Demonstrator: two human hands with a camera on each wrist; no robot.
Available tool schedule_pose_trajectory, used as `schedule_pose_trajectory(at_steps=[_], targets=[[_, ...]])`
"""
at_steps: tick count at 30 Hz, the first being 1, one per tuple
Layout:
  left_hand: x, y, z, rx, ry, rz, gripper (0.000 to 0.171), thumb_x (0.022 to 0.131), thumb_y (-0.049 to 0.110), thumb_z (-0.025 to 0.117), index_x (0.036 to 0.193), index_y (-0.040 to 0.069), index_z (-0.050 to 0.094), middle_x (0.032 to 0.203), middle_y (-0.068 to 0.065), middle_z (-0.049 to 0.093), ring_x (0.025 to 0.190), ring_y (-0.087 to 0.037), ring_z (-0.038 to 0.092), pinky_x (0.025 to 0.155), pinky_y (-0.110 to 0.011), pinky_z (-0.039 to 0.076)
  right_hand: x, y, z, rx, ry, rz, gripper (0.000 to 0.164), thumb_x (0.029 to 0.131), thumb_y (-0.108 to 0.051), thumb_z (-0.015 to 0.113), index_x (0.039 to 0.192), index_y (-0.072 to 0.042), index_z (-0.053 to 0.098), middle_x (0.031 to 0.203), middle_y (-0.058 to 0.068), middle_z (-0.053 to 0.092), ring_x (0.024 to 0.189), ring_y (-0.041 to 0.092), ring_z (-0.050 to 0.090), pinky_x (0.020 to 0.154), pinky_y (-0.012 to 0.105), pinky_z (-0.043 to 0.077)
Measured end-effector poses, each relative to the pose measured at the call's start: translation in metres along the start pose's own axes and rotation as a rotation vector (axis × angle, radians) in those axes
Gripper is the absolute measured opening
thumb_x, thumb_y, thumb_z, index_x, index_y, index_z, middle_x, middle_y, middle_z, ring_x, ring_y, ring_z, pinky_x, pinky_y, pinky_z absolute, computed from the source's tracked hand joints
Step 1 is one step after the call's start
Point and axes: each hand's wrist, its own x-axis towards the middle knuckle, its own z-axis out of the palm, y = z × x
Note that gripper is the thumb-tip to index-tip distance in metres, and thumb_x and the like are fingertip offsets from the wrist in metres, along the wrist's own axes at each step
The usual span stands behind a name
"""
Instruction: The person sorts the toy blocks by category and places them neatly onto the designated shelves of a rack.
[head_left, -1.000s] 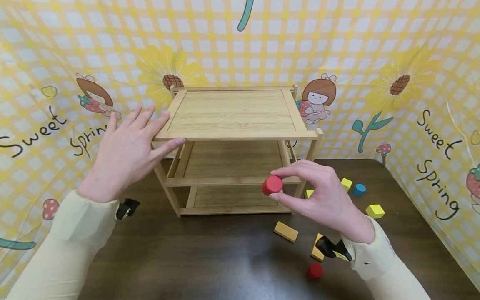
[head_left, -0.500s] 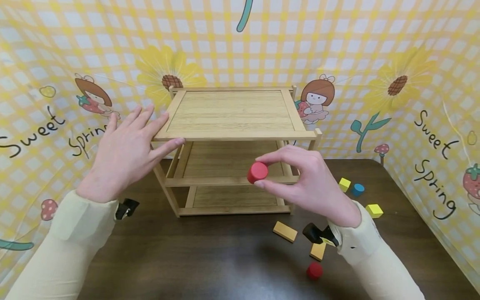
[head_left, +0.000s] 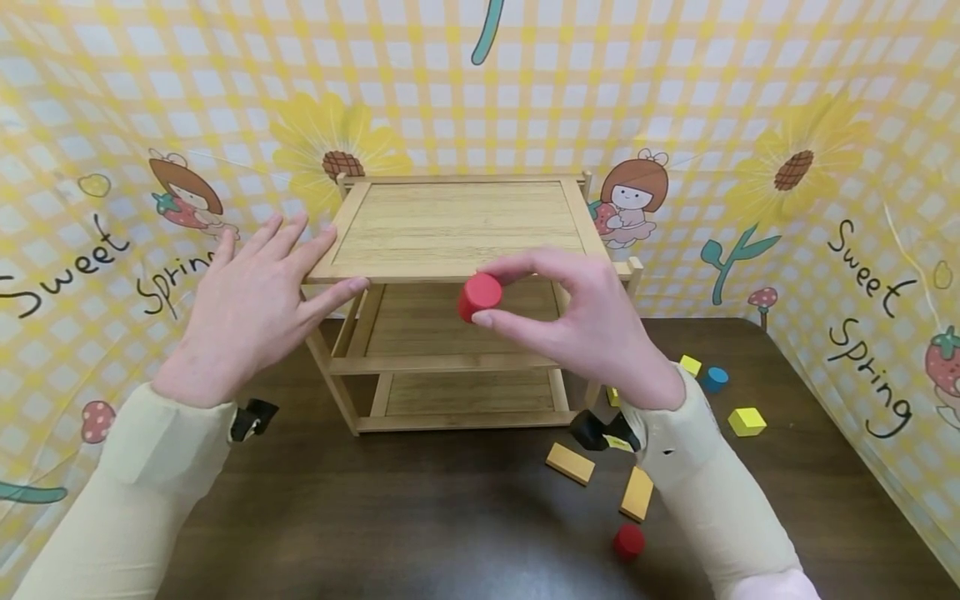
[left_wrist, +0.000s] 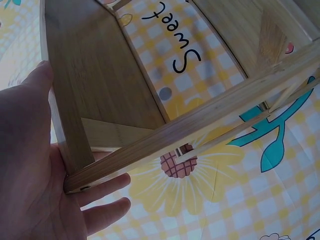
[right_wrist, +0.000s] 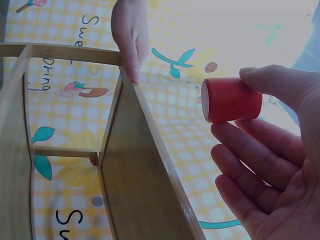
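Between thumb and fingertips my right hand (head_left: 592,325) pinches a red cylinder block (head_left: 482,297). The block is raised at the front edge of the top board of a three-tier wooden shelf (head_left: 465,225) and overlaps that edge in the head view. Seen from the right wrist, the cylinder (right_wrist: 232,100) is beyond the board's edge, with the lower fingers spread beneath it. My left hand (head_left: 251,308) rests on the shelf's top left corner, fingers spread and thumb along the front edge. In the left wrist view the shelf's frame (left_wrist: 120,160) lies against the palm.
On the dark table (head_left: 420,517), right of the shelf, lie two orange rectangular blocks (head_left: 570,463), a second red cylinder (head_left: 628,542), a blue cylinder (head_left: 716,379) and yellow cubes (head_left: 747,422). A patterned yellow checked cloth (head_left: 465,92) hangs behind and on both sides.
My right hand has carried the red cylinder up and to the left, from in front of the middle tier to the top board's front edge. The left hand has stayed in place.
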Motion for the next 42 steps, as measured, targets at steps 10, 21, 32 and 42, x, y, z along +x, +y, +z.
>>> schedule_pose_trajectory(at_steps=[10,21,32,42], targets=[[0.000,0.000,0.002,0.004,0.018,-0.003,0.087,0.098,0.075,0.034,0.160,0.014,0.036,0.164,-0.021,0.024,0.151,-0.043,0.017,0.118,-0.065,-0.001,0.020,0.003,0.012,0.052,0.008,0.039,0.028,0.084,-0.019,0.087,0.110,-0.012,0.079,0.101,-0.012,0.074,0.095,0.006,0.068,0.092,0.039,0.052],[0.000,0.000,0.001,0.002,0.010,-0.002,0.088,0.098,0.075,0.034,0.160,0.013,0.035,0.164,-0.022,0.024,0.151,-0.043,0.016,0.118,-0.065,-0.004,0.043,-0.021,0.019,0.076,-0.003,0.148,0.023,0.086,-0.011,0.084,0.107,-0.004,0.078,0.095,-0.004,0.075,0.093,0.004,0.067,0.092,0.041,0.050],[0.001,0.001,0.001,-0.002,0.006,-0.003,0.088,0.098,0.075,0.033,0.160,0.013,0.034,0.164,-0.021,0.023,0.151,-0.042,0.015,0.118,-0.066,-0.003,0.059,0.006,0.040,0.126,-0.046,0.201,0.026,0.087,-0.028,0.084,0.110,-0.018,0.078,0.096,-0.015,0.074,0.100,0.002,0.066,0.095,0.036,0.049],[0.002,0.000,0.002,0.006,0.008,-0.003,0.089,0.098,0.075,0.033,0.161,0.013,0.033,0.164,-0.022,0.023,0.151,-0.043,0.015,0.117,-0.067,-0.002,0.081,0.014,0.055,0.143,-0.116,0.292,0.028,0.090,-0.026,0.081,0.116,-0.015,0.076,0.098,-0.013,0.074,0.101,0.004,0.065,0.095,0.030,0.048]])
